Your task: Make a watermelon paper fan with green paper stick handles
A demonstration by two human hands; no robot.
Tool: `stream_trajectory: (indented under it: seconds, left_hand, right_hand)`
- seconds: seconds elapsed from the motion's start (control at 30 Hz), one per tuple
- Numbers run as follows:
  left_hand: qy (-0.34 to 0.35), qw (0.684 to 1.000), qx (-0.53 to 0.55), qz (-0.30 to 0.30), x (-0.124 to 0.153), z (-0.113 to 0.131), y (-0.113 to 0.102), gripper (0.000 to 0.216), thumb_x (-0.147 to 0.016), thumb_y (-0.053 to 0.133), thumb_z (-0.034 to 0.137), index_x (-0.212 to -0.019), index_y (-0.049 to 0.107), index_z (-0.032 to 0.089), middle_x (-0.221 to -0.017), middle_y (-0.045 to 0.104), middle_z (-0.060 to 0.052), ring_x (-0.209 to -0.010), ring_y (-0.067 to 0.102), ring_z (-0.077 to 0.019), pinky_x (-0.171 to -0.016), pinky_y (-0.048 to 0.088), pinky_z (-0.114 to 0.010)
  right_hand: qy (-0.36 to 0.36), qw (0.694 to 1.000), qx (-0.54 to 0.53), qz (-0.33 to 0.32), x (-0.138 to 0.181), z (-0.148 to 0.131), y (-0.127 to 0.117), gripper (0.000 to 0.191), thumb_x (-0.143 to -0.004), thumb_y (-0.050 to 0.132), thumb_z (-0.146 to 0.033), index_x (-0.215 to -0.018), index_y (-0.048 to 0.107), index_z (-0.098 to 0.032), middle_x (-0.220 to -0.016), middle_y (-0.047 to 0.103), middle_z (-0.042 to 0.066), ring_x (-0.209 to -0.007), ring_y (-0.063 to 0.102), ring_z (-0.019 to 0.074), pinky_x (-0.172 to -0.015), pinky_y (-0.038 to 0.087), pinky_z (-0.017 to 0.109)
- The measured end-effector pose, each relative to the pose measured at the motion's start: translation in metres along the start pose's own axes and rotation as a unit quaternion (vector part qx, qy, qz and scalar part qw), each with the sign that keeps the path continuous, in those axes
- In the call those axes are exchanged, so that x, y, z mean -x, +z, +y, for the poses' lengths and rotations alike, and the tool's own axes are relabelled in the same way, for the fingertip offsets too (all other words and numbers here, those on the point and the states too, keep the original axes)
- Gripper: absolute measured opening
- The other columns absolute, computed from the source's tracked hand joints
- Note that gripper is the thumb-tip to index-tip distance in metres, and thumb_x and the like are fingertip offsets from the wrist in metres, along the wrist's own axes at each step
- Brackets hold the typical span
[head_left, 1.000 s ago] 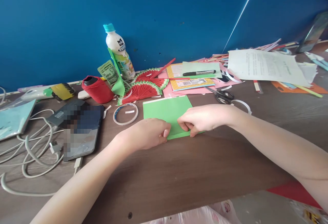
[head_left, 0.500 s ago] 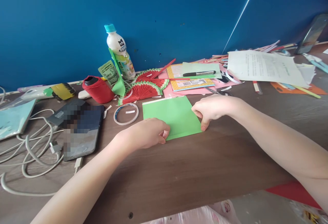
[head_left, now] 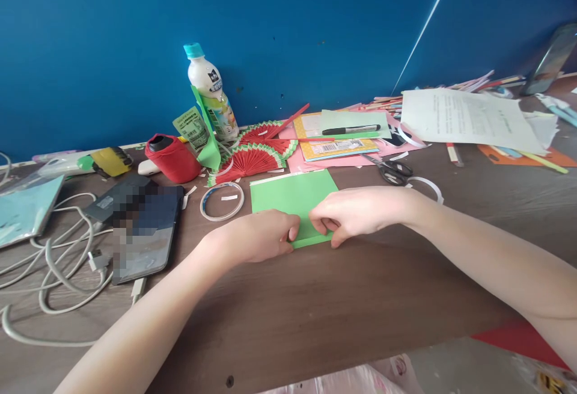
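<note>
A sheet of green paper lies flat on the brown table, with a narrow folded strip along its near edge. My left hand is closed at the near left part of the sheet, thumb and curled fingers on that edge. Over the right part rests my right hand, its fingers bent and its thumb at the folded near edge. It hides the sheet's right side. Just left of the paper is a roll of tape. Behind it stand red and green pleated paper fans.
Scissors and a white paper strip lie beyond my right hand. A marker tops a paper stack. Left are a bottle, a red-wrapped roll, a tablet-like device and white cables.
My right hand has moved left along the near edge, from the paper's right corner towards my left hand. The scissors now show more fully. My left hand has stayed put.
</note>
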State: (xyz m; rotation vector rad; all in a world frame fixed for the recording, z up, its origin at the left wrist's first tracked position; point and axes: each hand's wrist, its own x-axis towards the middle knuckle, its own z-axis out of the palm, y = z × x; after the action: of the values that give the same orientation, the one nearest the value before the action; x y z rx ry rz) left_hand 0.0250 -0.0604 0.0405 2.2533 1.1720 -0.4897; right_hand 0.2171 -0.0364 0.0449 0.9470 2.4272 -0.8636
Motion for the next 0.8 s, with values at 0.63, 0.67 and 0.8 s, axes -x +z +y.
stream_trajectory:
  seconds: [0.63, 0.67, 0.8]
  left_hand:
    - [-0.005, 0.992, -0.111, 0.055, 0.003, 0.014, 0.01, 0.021, -0.068, 0.044, 0.014, -0.086, 0.054, 0.019, -0.09, 0.063, -0.006, -0.081, 0.059, -0.0208, -0.062, 0.039, -0.029]
    - [-0.007, 0.993, -0.106, 0.054, 0.003, 0.013, 0.01, 0.021, -0.068, 0.044, 0.014, -0.086, 0.054, 0.019, -0.088, 0.063, -0.006, -0.08, 0.059, -0.0206, -0.061, 0.039, -0.029]
    - [0.008, 0.996, -0.072, 0.052, 0.001, 0.006, 0.008, 0.018, -0.067, 0.044, 0.017, -0.083, 0.053, 0.021, -0.081, 0.062, -0.004, -0.073, 0.058, -0.0189, -0.055, 0.036, -0.027]
  right_hand:
    - [0.029, 0.98, 0.187, 0.062, 0.006, -0.027, 0.018, 0.02, -0.069, 0.042, -0.003, -0.081, 0.052, -0.016, -0.072, 0.057, 0.005, -0.058, 0.049, 0.0156, -0.048, 0.021, 0.026]
    - [0.034, 0.98, 0.188, 0.062, 0.006, -0.028, 0.018, 0.022, -0.069, 0.042, -0.003, -0.082, 0.052, -0.016, -0.072, 0.057, 0.005, -0.057, 0.049, 0.0156, -0.048, 0.021, 0.026]
    - [0.046, 0.981, 0.179, 0.054, 0.007, -0.027, 0.016, 0.023, -0.069, 0.042, -0.005, -0.085, 0.052, -0.017, -0.07, 0.056, 0.005, -0.055, 0.049, 0.0161, -0.047, 0.022, 0.026]
